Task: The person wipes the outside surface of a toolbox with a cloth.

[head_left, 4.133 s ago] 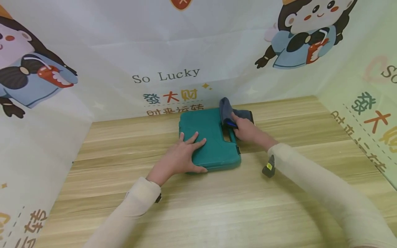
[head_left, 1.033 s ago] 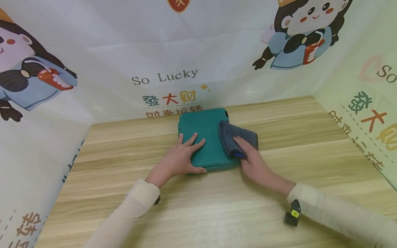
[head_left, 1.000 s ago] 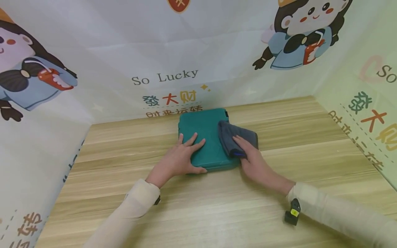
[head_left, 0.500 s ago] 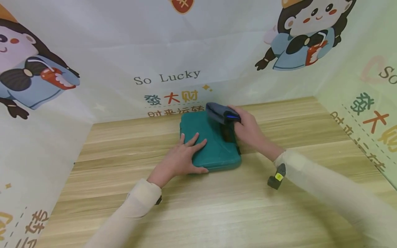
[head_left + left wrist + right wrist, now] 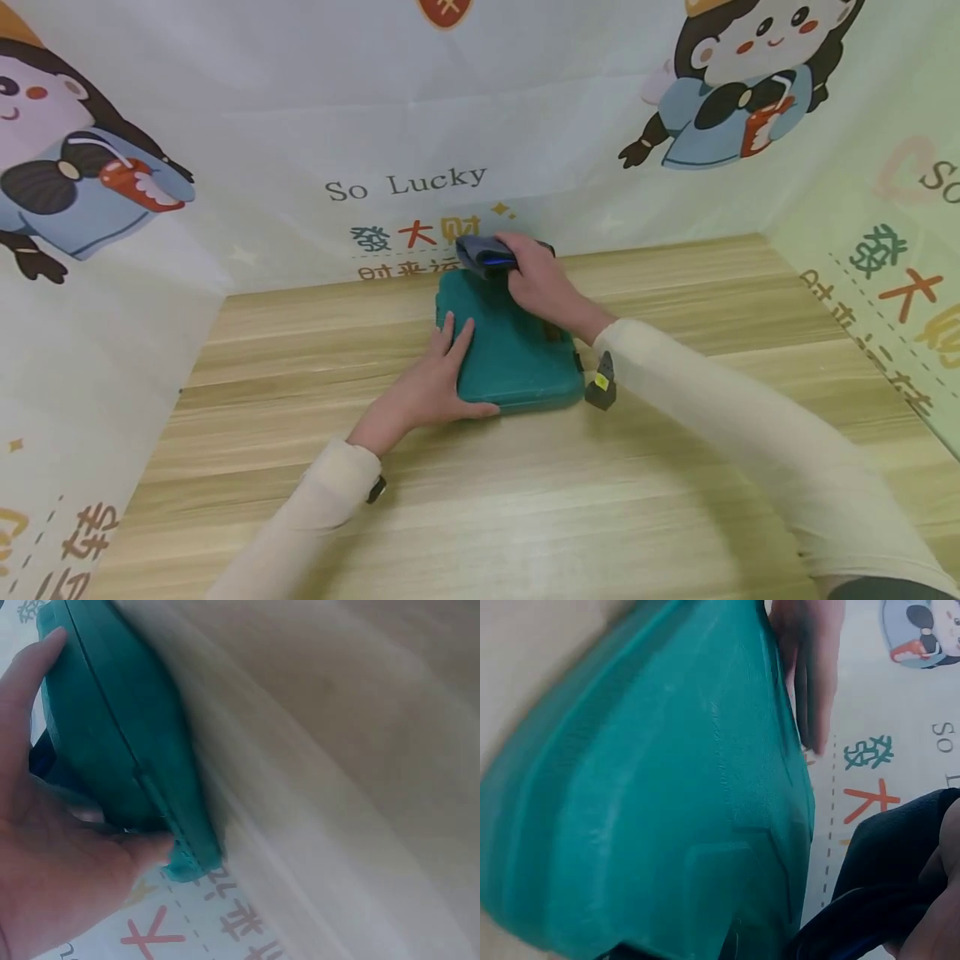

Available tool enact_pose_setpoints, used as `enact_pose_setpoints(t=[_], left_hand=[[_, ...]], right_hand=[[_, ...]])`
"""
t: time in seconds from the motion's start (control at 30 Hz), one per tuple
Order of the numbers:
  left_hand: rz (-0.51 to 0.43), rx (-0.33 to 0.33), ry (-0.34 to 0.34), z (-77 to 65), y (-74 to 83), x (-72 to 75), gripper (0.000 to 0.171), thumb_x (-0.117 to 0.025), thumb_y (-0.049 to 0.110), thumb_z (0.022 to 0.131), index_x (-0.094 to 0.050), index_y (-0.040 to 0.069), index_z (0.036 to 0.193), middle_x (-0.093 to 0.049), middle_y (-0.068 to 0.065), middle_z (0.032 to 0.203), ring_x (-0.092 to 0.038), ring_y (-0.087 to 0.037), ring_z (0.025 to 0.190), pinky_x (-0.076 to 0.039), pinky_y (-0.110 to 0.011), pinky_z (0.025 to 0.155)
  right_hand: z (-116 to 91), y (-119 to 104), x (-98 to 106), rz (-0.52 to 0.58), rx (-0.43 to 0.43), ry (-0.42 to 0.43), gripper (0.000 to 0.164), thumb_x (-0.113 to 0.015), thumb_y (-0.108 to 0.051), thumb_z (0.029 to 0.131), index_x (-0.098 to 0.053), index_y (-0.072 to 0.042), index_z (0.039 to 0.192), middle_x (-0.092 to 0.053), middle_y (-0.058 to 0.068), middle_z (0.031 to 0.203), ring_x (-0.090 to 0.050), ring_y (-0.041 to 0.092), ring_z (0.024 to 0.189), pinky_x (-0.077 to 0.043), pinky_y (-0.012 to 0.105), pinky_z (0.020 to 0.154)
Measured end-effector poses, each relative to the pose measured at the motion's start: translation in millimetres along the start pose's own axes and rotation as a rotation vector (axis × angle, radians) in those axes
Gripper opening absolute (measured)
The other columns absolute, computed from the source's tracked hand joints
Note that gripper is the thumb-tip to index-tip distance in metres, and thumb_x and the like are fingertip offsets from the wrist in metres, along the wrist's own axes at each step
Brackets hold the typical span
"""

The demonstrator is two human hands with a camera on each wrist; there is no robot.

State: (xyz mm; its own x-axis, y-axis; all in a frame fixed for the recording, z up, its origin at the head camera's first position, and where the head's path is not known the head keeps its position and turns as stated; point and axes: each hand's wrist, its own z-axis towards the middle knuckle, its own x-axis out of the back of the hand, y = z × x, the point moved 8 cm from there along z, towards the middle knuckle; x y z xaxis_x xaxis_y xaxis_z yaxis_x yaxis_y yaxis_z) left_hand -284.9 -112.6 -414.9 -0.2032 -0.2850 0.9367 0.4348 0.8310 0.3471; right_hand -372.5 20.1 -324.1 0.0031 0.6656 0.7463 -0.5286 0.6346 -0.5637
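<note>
A teal plastic carrying case (image 5: 517,367) lies flat on the wooden table, its handle side to the right. My left hand (image 5: 423,387) rests on its near left corner, fingers stretched over the left edge and thumb along the near side. That thumb and one finger also touch the case (image 5: 112,712) in the left wrist view. My right hand (image 5: 540,279) grips a folded dark grey-blue cloth (image 5: 474,252) over the far edge of the case, partly covering the handle. At lower right in the right wrist view, the cloth (image 5: 889,840) appears bunched in the fingers.
A white printed backdrop (image 5: 300,142) rises just behind the case, and another printed sheet (image 5: 892,250) borders the right side. The wooden table (image 5: 480,508) spreads out toward me. A small black device (image 5: 602,383) hangs at my right wrist.
My right hand has carried the cloth from the handle side to the far edge, then leftward along it. My left hand's fingers have shifted toward the left edge. The case has hardly moved.
</note>
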Motion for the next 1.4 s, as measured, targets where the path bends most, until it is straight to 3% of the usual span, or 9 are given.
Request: enact_pose_setpoints(t=[0.13,0.3,0.5,0.67,0.87,1.17,1.4], left_hand=[[-0.073,0.075,-0.001,-4.7,-9.2,-2.6,0.131,-0.057,0.080,0.062,0.011,0.005,0.145,0.013,-0.018,0.150,-0.017,-0.031,0.134,-0.032,-0.038,0.099],[-0.074,0.113,-0.020,-10.1,-13.3,-8.6,0.134,-0.054,0.082,0.063,0.013,-0.003,0.142,0.008,-0.021,0.150,-0.007,-0.027,0.136,-0.023,-0.037,0.104],[-0.052,0.146,-0.051,-13.0,-17.4,-12.9,0.133,-0.050,0.083,0.064,0.015,-0.003,0.142,0.009,-0.020,0.150,-0.006,-0.027,0.136,-0.022,-0.038,0.104],[-0.055,0.161,-0.062,-11.8,-18.8,-12.9,0.132,-0.050,0.083,0.064,0.015,-0.002,0.142,0.009,-0.019,0.150,-0.007,-0.028,0.135,-0.023,-0.038,0.104],[-0.036,0.163,-0.075,-9.7,-18.4,-15.0,0.132,-0.049,0.084,0.064,0.014,-0.003,0.142,0.008,-0.020,0.150,-0.008,-0.030,0.135,-0.022,-0.038,0.104],[-0.023,0.160,-0.085,-7.1,-14.5,-13.2,0.132,-0.050,0.083,0.065,0.015,-0.003,0.141,0.009,-0.021,0.150,-0.010,-0.031,0.135,-0.022,-0.039,0.104],[-0.020,0.155,-0.085,-6.7,-12.5,-11.2,0.131,-0.051,0.081,0.066,0.015,-0.003,0.141,0.009,-0.021,0.150,-0.010,-0.032,0.135,-0.022,-0.039,0.104]], right_hand=[[10,-3,-10,-0.047,0.032,-0.033,0.048,-0.040,0.000,0.090,-0.037,-0.002,0.137,-0.042,0.016,0.135,-0.039,0.025,0.122,-0.032,0.034,0.098],[20,-4,-25,-0.116,0.050,-0.092,0.047,-0.040,-0.002,0.091,-0.035,-0.002,0.138,-0.039,0.016,0.137,-0.038,0.026,0.124,-0.033,0.034,0.098],[29,-7,-45,-0.236,0.123,-0.148,0.050,-0.039,-0.003,0.093,-0.029,-0.003,0.142,-0.032,0.016,0.143,-0.032,0.026,0.129,-0.029,0.032,0.101],[26,-8,-71,-0.354,0.217,-0.273,0.051,-0.037,-0.004,0.095,-0.023,-0.002,0.145,-0.025,0.019,0.146,-0.023,0.027,0.133,-0.021,0.030,0.104],[20,-1,-94,-0.465,0.189,-0.405,0.052,-0.037,-0.012,0.098,-0.020,-0.008,0.147,-0.020,0.015,0.149,-0.015,0.029,0.135,-0.015,0.034,0.107],[18,7,-86,-0.584,0.126,-0.471,0.060,-0.047,-0.014,0.094,-0.020,-0.010,0.147,-0.018,0.012,0.151,-0.017,0.027,0.135,-0.019,0.036,0.106],[21,2,-84,-0.561,0.101,-0.424,0.052,-0.041,-0.011,0.097,-0.024,-0.012,0.146,-0.020,0.014,0.150,-0.018,0.028,0.135,-0.024,0.037,0.104]])
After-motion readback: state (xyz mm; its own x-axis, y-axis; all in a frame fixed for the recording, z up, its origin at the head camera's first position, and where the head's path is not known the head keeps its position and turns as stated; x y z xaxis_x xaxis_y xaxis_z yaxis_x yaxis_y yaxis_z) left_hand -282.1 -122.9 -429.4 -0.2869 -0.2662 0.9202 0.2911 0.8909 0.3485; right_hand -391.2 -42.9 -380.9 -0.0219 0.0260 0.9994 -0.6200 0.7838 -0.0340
